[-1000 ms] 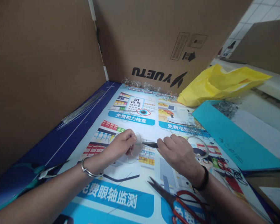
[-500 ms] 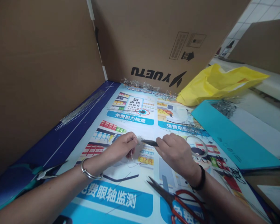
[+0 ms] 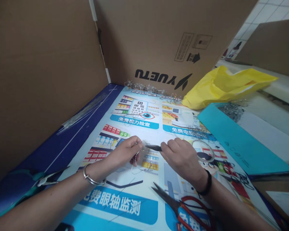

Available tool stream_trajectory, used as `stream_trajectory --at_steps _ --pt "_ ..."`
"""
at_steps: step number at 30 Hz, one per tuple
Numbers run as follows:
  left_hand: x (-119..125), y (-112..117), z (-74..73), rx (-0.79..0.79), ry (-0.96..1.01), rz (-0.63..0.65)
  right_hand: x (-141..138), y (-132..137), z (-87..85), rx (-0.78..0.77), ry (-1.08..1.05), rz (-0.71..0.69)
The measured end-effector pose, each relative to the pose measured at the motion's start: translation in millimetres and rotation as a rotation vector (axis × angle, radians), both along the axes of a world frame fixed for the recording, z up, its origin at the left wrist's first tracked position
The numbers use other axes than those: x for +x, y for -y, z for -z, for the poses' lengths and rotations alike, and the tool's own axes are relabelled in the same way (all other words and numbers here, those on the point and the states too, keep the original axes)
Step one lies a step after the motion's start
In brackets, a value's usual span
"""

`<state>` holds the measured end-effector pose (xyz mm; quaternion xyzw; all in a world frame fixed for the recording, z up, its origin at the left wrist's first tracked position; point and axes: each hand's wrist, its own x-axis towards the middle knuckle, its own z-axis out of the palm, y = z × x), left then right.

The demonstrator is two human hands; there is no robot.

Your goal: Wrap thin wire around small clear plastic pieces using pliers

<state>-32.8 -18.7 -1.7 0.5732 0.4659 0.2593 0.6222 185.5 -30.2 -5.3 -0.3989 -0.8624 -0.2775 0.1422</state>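
Note:
My left hand [image 3: 128, 150] is closed, its thumb and forefinger pinching a thin wire [image 3: 144, 166] that curls in loops below the fingers. In my closed right hand [image 3: 180, 158] is a pair of needle-nose pliers [image 3: 154, 148]. The dark, pointed jaws reach left to the wire just beside my left fingertips. The pliers' handles are hidden in my palm, and whether the jaws grip the wire is too small to tell. Red-handled scissors [image 3: 170, 199] lie below my right hand, blades pointing up and left.
Teal-handled pliers [image 3: 42, 181] lie at the left, partly behind my left forearm. Straight wires [image 3: 86, 112] lie along the cardboard wall [image 3: 38, 80]. Tangled wire pieces [image 3: 149, 87] line the back. A wire coil [image 3: 213, 150], yellow bag [image 3: 221, 86] and teal box [image 3: 231, 144] are at the right.
The pliers' tip has shifted slightly left and down. The wire loops under my left fingers have changed shape a little. Both hands stay in nearly the same place.

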Motion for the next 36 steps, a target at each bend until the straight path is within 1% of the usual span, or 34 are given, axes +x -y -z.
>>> stream_trajectory --at_steps 6,11,16,19,23,31,34,36 --pt "-2 -3 5.5 0.070 -0.045 -0.032 1 -1 -2.5 -0.029 -0.022 -0.007" --pt "-4 -4 9.0 0.104 -0.049 -0.011 -1 -3 -1.9 -0.136 -0.139 0.004" --pt "-3 -3 3.7 0.028 0.022 0.006 0 -6 2.0 -0.212 -0.254 0.025" --pt "-2 -2 -1.2 -0.011 0.045 0.014 2 -6 4.2 -0.248 -0.269 0.057" --pt "-1 -1 -4.3 -0.008 0.002 0.003 2 -6 5.8 -0.252 -0.257 0.068" --pt "0 -2 -0.7 -0.022 -0.021 -0.017 1 -6 8.7 -0.277 -0.286 0.059" --pt "0 -2 0.1 -0.024 -0.027 -0.019 1 -7 9.2 -0.282 -0.324 0.031" --pt "-1 -3 0.7 -0.016 -0.031 -0.026 1 -7 9.6 -0.257 -0.369 0.004"
